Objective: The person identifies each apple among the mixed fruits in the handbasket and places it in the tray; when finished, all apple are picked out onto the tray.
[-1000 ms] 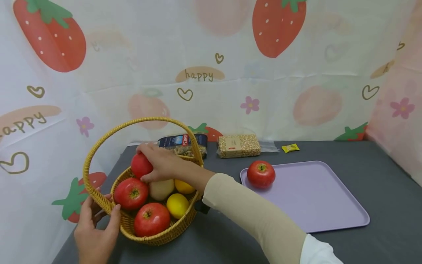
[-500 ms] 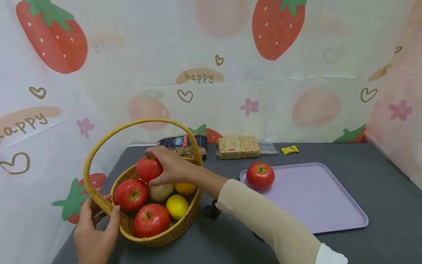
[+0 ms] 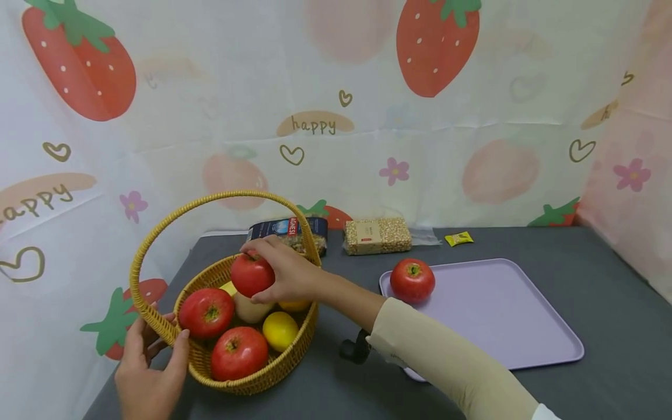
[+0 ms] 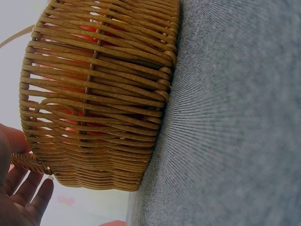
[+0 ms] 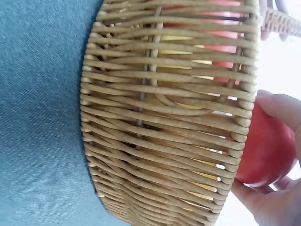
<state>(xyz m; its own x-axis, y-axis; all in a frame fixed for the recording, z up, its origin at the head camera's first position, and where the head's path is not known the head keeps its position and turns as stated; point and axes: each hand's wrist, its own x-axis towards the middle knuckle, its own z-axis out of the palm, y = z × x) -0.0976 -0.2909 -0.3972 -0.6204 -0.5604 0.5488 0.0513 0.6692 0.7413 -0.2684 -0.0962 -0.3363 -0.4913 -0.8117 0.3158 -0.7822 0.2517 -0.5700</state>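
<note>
My right hand [image 3: 294, 273] grips a red apple [image 3: 251, 276] above the back of a yellow wicker basket [image 3: 286, 363]; in the right wrist view this apple [image 5: 265, 146] shows just past the rim. At the basket's left side, my left hand [image 3: 152, 373] holds the base of its arched handle [image 3: 152, 318], thumb in front and fingers behind. Inside lie a red apple [image 3: 206, 312], another red apple [image 3: 239, 353], a yellow lemon [image 3: 280, 331], a pale beige round fruit [image 3: 252, 309] and an orange-yellow fruit [image 3: 295, 305], partly hidden by my right hand.
A lilac tray [image 3: 504, 315] lies to the right, with a red apple [image 3: 412, 281] on its back left corner. Behind stand a dark Agnesi pasta bag [image 3: 286, 228], a vacuum pack of grains [image 3: 379, 236] and a small yellow packet [image 3: 459, 238]. A printed curtain [image 3: 336, 76] closes the back.
My right hand has lifted the apple out of the basket's back left and drawn it to the right, uncovering a yellow thing beneath. My left hand stays on the handle base.
</note>
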